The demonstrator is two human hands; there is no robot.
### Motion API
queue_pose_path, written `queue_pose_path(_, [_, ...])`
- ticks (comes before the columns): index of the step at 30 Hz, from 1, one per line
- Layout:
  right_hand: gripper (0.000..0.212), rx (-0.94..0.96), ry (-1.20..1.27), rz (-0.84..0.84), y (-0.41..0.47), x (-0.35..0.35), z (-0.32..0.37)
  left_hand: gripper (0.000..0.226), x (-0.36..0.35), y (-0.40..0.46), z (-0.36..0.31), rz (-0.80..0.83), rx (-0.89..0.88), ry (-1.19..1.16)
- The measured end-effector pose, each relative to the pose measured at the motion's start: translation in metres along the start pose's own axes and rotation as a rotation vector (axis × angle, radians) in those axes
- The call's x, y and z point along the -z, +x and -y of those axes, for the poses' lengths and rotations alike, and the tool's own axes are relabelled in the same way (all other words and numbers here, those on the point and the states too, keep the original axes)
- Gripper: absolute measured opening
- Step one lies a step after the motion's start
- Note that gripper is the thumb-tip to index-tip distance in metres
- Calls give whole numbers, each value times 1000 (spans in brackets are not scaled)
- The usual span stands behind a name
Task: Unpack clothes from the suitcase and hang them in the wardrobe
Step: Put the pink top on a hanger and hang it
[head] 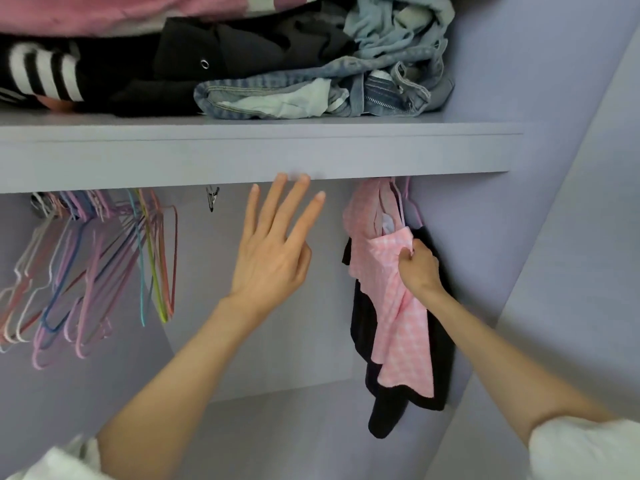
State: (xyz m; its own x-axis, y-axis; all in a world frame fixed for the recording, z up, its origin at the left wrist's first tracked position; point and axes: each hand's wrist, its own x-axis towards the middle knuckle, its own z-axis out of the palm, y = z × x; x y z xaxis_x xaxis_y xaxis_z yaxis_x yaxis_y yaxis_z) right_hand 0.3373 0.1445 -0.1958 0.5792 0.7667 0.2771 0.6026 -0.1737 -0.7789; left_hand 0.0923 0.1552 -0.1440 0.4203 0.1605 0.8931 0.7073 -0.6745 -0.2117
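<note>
I see two bare forearms, the left hand [273, 251] and right hand [417, 268] without rings, and short white sleeves [585, 448] at both upper arms.

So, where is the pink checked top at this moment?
In the head view the pink checked top hangs at the right end of the wardrobe, under the shelf, in front of a black garment; the right hand grips it.

wardrobe [554, 98]: lilac | top [398, 306]: pink-white check, right side of wardrobe | garment [440, 358] behind top: black | hangers [104, 265]: multicoloured
</note>
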Motion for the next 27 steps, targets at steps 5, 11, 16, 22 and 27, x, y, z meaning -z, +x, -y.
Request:
queue_pose_path(5, [33, -60, -139, -14, 28, 12, 13, 72, -3, 17, 14, 28, 105, 179])
queue_pose_path(11, [36, -170, -183, 85, 37, 5, 4, 81, -8, 16, 20, 54, 95, 227])
queue_pose_path(16, [37, -367, -84, 71, 37, 1, -15, 86, -11, 14, 23, 73, 102, 274])
queue_pose_path(22, [48, -371, -132, 91, 21, 10, -26, 85, -10, 13, 8, 121, 159, 276])
queue_pose_path(27, [43, -287, -184, 145, -19, 21, -33, 86, -1, -3, -13, 262, 165, 179])
